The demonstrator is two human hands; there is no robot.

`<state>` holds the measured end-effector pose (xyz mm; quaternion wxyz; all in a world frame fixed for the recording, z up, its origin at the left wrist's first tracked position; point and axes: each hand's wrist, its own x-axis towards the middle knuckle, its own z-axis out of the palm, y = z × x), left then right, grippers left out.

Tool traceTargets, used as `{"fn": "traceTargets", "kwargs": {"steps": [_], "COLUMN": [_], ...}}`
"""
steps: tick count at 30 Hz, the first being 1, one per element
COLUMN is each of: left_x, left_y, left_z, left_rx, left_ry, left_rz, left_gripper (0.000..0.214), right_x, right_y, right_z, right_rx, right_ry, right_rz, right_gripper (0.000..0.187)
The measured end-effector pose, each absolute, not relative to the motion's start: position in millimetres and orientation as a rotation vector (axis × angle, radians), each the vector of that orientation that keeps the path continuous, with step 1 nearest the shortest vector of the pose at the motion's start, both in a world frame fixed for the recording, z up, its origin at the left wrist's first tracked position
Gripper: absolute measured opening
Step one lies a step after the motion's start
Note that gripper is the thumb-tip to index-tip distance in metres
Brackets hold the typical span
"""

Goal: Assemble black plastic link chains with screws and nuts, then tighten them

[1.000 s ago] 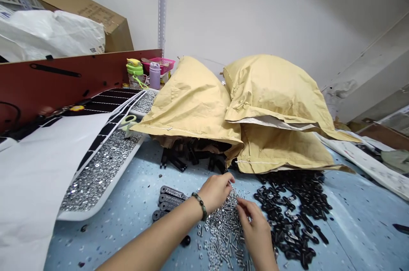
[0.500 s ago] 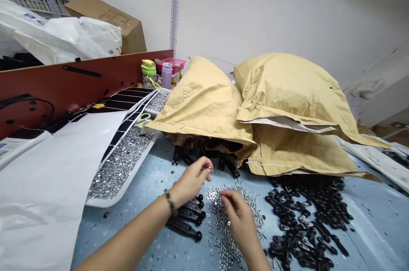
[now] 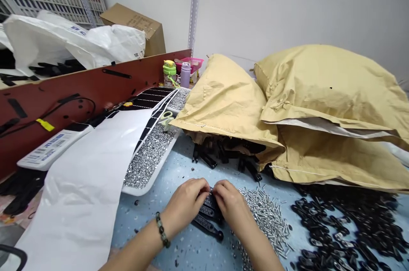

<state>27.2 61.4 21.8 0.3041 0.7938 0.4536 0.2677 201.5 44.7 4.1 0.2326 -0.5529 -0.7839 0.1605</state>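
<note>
no text can be read (blue lettering [image 3: 56, 140] on the white case [image 3: 54, 150] blurs).

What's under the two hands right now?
Black bars with textured tops lie on the blue table, partly hidden by the left hand and right hand. Their covered parts, and anything pinched there, cannot be seen.

Single head-worn view, looking forward and down across the surface [image 3: 150, 209], left hand [image 3: 187, 202] and right hand [image 3: 234, 206] close, wall [image 3: 271, 7] beyond its far edge
</note>
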Motion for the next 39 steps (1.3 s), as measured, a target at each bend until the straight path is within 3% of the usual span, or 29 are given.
{"fn": "traceTargets", "kwargs": {"steps": [5,11,20,24,29,32,39], "left_x": [46.2,57.4,52.5,51.5,58.9,91.3,184.1], "left_y": [58.4,54.7,60.0,57.7,46.8,51.5,78.3], "left_z": [7.1,-2.7,9.9,6.4,10.8,21.2,16.1], "left_rx": [2.331,2.586,2.739,2.762,2.629,2.578,2.677], "left_ry": [1.156,1.116,1.017,0.996,1.092,1.027,0.927], "left_rz": [0.7,0.665,0.546,0.519,0.653,0.546,0.273], "left_gripper": [0.017,0.028,0.015,0.013,0.025,0.03,0.016], "right_x": [229.2,318.3,330.4,325.8,322.4,322.1,328.1], "right_y": [35.0,6.0,-2.7,-1.7,-7.5,-12.7,-23.1], "right_z": [10.6,-13.0,-26.1,-18.9,-13.9,-10.2,-5.1], "right_rx": [-1.498,-1.932,-2.011,-1.991,-1.903,-1.958,-1.732], "right_ry": [-1.939,-1.682,-1.807,-1.79,-1.539,-1.245,-0.946], "right_rz": [0.374,0.024,0.046,0.028,0.227,0.439,0.592], "right_gripper": [0.024,0.035,0.017,0.02,0.018,0.018,0.027]}}
